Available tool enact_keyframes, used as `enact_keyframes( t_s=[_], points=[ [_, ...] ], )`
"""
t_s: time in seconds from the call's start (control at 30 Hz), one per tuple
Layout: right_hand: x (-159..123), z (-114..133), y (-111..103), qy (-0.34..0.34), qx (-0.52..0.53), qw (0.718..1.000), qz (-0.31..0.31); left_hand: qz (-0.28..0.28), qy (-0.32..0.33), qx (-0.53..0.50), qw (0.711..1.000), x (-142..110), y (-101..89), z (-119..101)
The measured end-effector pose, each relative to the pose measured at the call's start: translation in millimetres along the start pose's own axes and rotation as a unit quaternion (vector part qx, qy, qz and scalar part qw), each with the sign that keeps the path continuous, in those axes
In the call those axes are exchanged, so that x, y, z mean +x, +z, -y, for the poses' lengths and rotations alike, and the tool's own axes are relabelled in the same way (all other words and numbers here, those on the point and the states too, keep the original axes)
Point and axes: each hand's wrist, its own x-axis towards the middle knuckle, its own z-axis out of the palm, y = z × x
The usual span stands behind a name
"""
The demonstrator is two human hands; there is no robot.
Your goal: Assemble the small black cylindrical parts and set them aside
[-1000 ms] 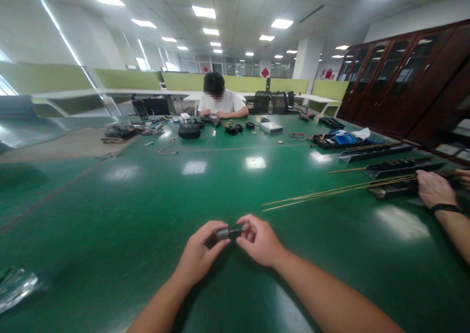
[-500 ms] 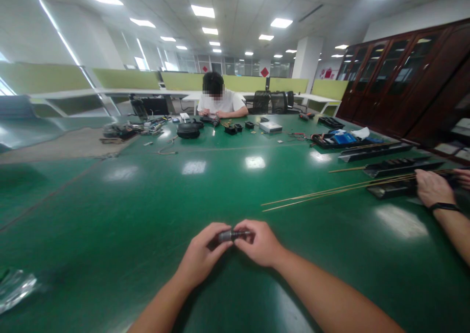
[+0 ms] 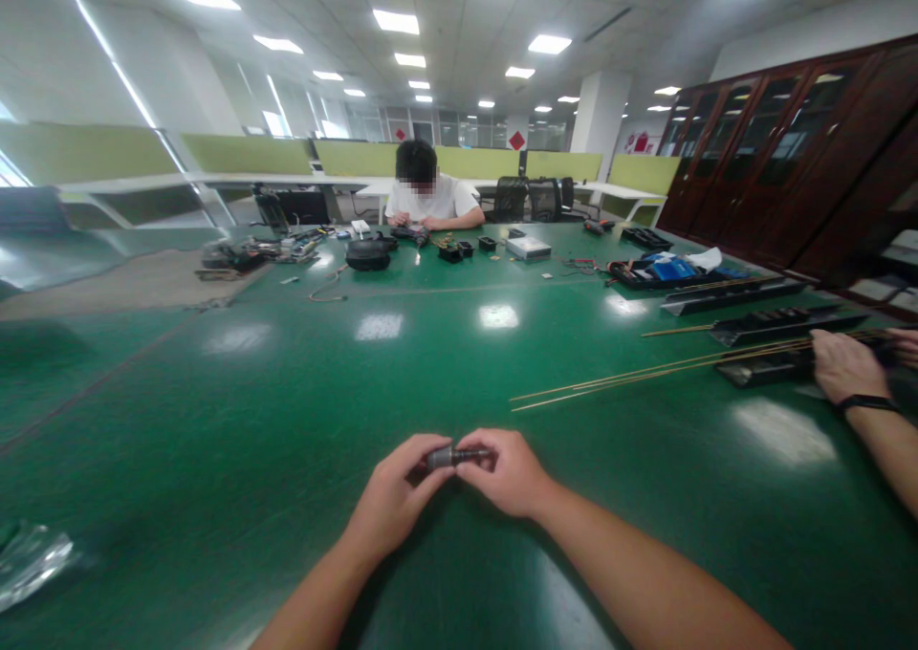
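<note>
As we look down from the head, our left hand (image 3: 383,502) pinches the fat end of a gray tube (image 3: 442,458), and our right hand (image 3: 513,478) pinches the thin end. The tube lies sideways over the green table (image 3: 287,392), its long way running from hand to hand, so both are just as near. Our fingers hide its tips. Past our right hand lie thin sticks (image 3: 615,383), near another person's hand (image 3: 850,368). Something shiny (image 3: 35,564) sits far left.
</note>
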Motion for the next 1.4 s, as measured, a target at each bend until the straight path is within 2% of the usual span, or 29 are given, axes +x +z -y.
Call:
enact_keyframes(
  t_s=[0.6,0.9,1.4],
  points=[
    [1.1,-0.5,0.8,0.017,0.033,0.999,-0.006,-0.011,-0.033,-0.021,0.999,1.8,0.0,-2.2],
    [1.4,-3.1,2.5,0.03,0.051,0.998,-0.007,-0.018,-0.036,-0.018,0.999,3.8,-3.4,-8.4],
    [2.4,-6.1,4.5,0.035,0.052,0.998,-0.017,-0.035,-0.022,0.012,0.999,3.4,-3.8,-2.1]
  ],
)
